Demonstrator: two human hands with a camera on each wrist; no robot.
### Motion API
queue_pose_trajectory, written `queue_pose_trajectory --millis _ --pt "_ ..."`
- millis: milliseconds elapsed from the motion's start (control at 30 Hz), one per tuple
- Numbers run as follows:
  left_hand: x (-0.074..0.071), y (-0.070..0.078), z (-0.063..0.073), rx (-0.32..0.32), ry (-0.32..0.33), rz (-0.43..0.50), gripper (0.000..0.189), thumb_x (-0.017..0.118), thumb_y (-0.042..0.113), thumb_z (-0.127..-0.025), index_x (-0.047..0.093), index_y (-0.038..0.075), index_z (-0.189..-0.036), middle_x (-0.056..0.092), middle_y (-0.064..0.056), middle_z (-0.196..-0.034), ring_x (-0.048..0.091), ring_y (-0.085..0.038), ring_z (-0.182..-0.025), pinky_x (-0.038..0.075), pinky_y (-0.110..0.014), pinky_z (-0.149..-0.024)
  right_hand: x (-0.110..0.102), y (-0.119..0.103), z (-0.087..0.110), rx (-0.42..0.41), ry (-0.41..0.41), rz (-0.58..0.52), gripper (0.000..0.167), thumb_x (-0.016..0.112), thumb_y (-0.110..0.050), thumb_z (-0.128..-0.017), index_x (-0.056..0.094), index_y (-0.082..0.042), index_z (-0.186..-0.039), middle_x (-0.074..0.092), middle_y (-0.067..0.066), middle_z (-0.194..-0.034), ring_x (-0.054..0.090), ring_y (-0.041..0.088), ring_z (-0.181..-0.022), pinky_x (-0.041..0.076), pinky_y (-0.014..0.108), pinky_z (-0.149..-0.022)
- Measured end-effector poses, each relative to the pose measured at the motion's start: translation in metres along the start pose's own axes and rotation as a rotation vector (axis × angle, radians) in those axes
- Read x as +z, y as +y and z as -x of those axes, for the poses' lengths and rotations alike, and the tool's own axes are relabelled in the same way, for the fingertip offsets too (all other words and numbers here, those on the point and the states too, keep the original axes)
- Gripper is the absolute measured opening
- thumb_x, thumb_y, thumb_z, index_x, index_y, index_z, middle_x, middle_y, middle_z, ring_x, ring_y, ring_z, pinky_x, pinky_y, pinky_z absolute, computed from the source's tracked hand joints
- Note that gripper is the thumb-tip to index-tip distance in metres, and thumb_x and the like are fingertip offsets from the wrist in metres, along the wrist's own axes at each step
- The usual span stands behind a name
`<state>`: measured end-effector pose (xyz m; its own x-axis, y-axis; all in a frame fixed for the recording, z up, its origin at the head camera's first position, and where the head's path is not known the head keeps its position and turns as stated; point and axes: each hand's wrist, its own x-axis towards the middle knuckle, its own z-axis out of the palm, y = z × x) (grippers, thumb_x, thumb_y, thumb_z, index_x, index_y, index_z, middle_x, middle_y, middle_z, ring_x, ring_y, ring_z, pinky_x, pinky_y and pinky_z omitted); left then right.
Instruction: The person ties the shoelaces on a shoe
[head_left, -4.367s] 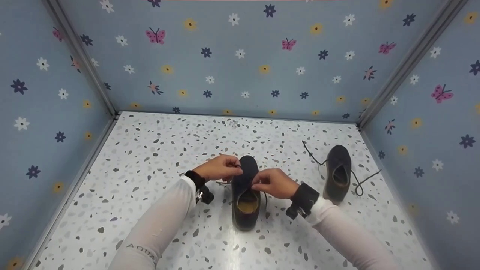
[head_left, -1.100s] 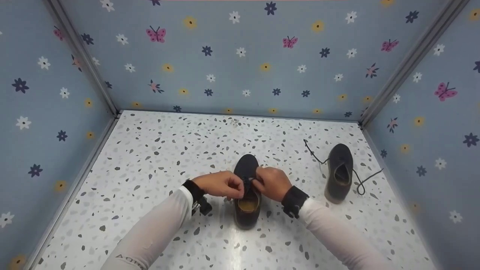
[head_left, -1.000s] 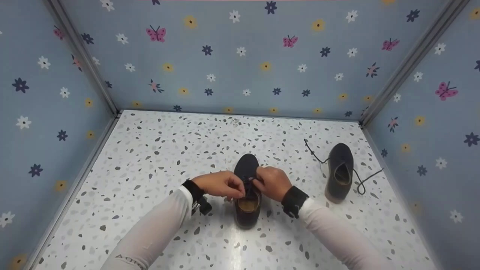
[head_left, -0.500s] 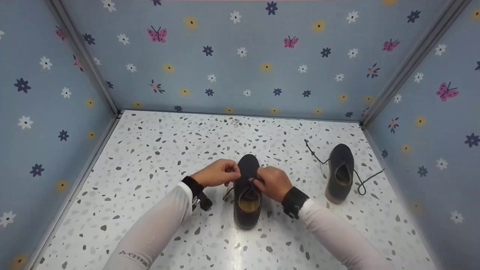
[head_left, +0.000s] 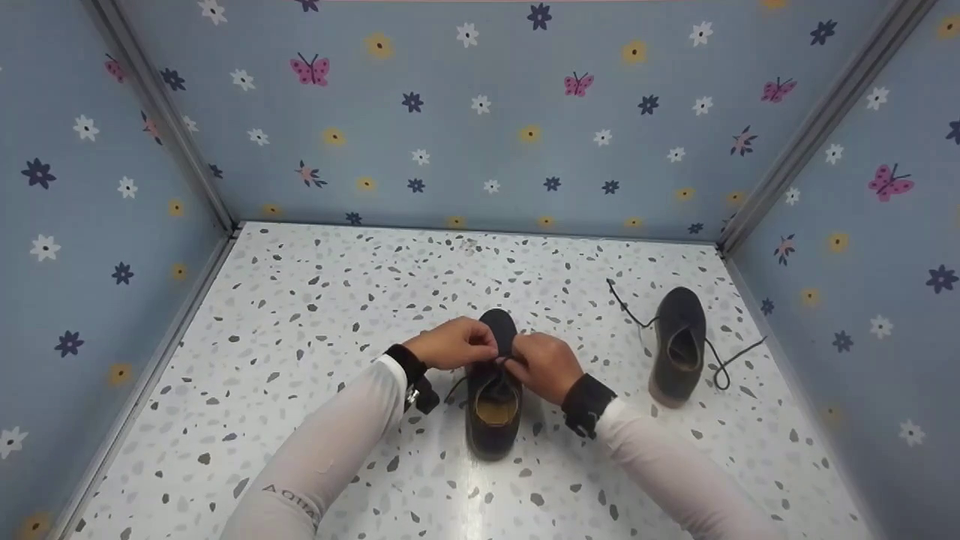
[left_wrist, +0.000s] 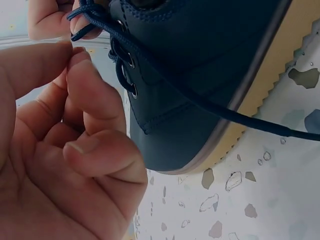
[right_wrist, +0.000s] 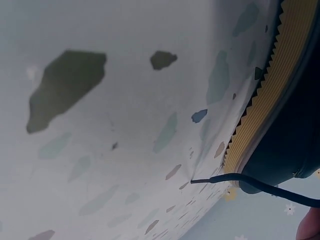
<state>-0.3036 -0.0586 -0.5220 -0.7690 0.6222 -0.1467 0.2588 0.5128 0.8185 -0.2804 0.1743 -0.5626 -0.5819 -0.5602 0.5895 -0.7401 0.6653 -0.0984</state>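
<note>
A dark blue lace-up shoe [head_left: 493, 439] with a tan sole stands in the middle of the floor, toe pointing away from me. My right hand [head_left: 546, 365] pinches a dark shoelace [left_wrist: 95, 20] above its eyelets. At the shoe's other side, the left hand's [head_left: 454, 343] thumb and index fingertips meet just beside that lace, other fingers curled. Whether any lace lies between those fingertips is hidden. One lace end runs down the shoe's left side to the floor. Only a sliver of the right hand shows in the right wrist view, with a loose lace end [right_wrist: 250, 182] below it.
A matching shoe [head_left: 676, 349] stands on the right, its laces [head_left: 724, 367] spread loose on both sides. Blue flower-patterned panels [head_left: 480, 112] enclose the speckled white floor [head_left: 330, 300] at the back, left and right.
Earlier, both hands moved from apart over the shoe to its lacing. Since half a second ago, the left hand has shifted right, close to the right hand, which stays put with the lace.
</note>
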Motion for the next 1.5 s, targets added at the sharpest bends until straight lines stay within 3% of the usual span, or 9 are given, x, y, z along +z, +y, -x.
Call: queue_pose_trajectory --millis 100,167,367,500,733,867,1000,1300,1500 --pt "-0.001 0.002 -0.001 -0.003 -0.030 -0.002 0.016 0.064 0.023 -0.103 0.072 0.010 -0.097 0.067 0.003 -0.087 0.071 -0.048 -0.088 0.049 -0.022 -0.058 0.000 0.000 0.000 -0.004 -0.001 0.002 0.034 0.084 -0.023 -0.084 0.053 -0.014 -0.077 0.056 -0.002 -0.065 0.054 0.017 -0.058 0.045 0.032 -0.054" --pt "-0.001 0.003 -0.002 -0.009 -0.047 -0.016 0.017 0.063 0.023 -0.103 0.072 0.010 -0.098 0.067 0.003 -0.087 0.071 -0.046 -0.087 0.049 -0.022 -0.058 0.000 0.000 0.000 0.003 -0.012 0.005 0.033 0.084 -0.023 -0.084 0.053 -0.015 -0.077 0.057 -0.001 -0.065 0.055 0.017 -0.059 0.045 0.032 -0.054" --pt "0.000 0.006 -0.003 -0.023 -0.085 -0.092 0.020 0.058 0.024 -0.104 0.071 0.011 -0.097 0.064 0.004 -0.082 0.063 -0.014 -0.066 0.047 -0.022 -0.056 0.000 0.000 0.001 0.018 -0.032 0.002 0.032 0.084 -0.023 -0.085 0.054 -0.014 -0.078 0.058 -0.001 -0.066 0.056 0.017 -0.060 0.046 0.033 -0.055" --pt "0.001 0.005 -0.002 -0.013 -0.085 -0.108 0.021 0.056 0.024 -0.105 0.071 0.010 -0.098 0.063 0.005 -0.081 0.060 -0.007 -0.066 0.048 -0.022 -0.061 -0.002 0.000 0.001 0.015 -0.043 -0.017 0.031 0.084 -0.024 -0.085 0.055 -0.014 -0.079 0.058 -0.001 -0.068 0.056 0.017 -0.062 0.047 0.033 -0.056" --pt "0.002 0.001 0.001 -0.015 -0.048 -0.074 0.020 0.056 0.025 -0.105 0.068 0.011 -0.097 0.062 0.004 -0.081 0.059 -0.009 -0.069 0.047 -0.024 -0.063 -0.010 0.006 0.004 -0.059 -0.045 -0.069 0.026 0.086 -0.026 -0.086 0.064 -0.013 -0.091 0.066 0.000 -0.083 0.063 0.018 -0.077 0.053 0.033 -0.069" --pt "0.003 -0.003 0.003 -0.011 -0.015 -0.064 0.018 0.056 0.025 -0.104 0.067 0.012 -0.097 0.061 0.004 -0.083 0.059 -0.010 -0.072 0.048 -0.025 -0.068 -0.018 0.011 0.007 -0.103 -0.047 -0.101 0.031 0.088 -0.024 -0.085 0.066 -0.012 -0.103 0.069 0.001 -0.095 0.065 0.019 -0.089 0.055 0.035 -0.081" --pt "0.005 -0.005 0.004 -0.002 0.022 -0.043 0.017 0.058 0.023 -0.104 0.067 0.010 -0.098 0.062 0.003 -0.086 0.058 -0.009 -0.073 0.049 -0.025 -0.069 -0.028 0.008 0.008 -0.158 -0.037 -0.150 0.037 0.091 -0.022 -0.080 0.066 -0.012 -0.105 0.068 0.001 -0.099 0.065 0.018 -0.094 0.055 0.036 -0.086" --pt "0.005 -0.004 0.005 -0.009 0.081 -0.036 0.016 0.061 0.022 -0.103 0.070 0.009 -0.097 0.061 0.004 -0.085 0.057 -0.010 -0.073 0.048 -0.024 -0.068 -0.036 -0.019 0.004 -0.341 0.010 -0.229 0.038 0.093 -0.024 -0.074 0.065 -0.012 -0.096 0.063 0.000 -0.096 0.061 0.016 -0.090 0.052 0.032 -0.080" --pt "0.009 -0.006 0.005 -0.002 0.111 0.027 0.012 0.064 0.017 -0.099 0.069 0.008 -0.092 0.061 0.005 -0.079 0.057 -0.009 -0.068 0.047 -0.023 -0.063 -0.035 -0.026 0.003 -0.332 0.037 -0.229 0.024 0.087 -0.012 -0.078 0.064 -0.013 -0.086 0.061 0.000 -0.089 0.059 0.017 -0.083 0.051 0.030 -0.074"
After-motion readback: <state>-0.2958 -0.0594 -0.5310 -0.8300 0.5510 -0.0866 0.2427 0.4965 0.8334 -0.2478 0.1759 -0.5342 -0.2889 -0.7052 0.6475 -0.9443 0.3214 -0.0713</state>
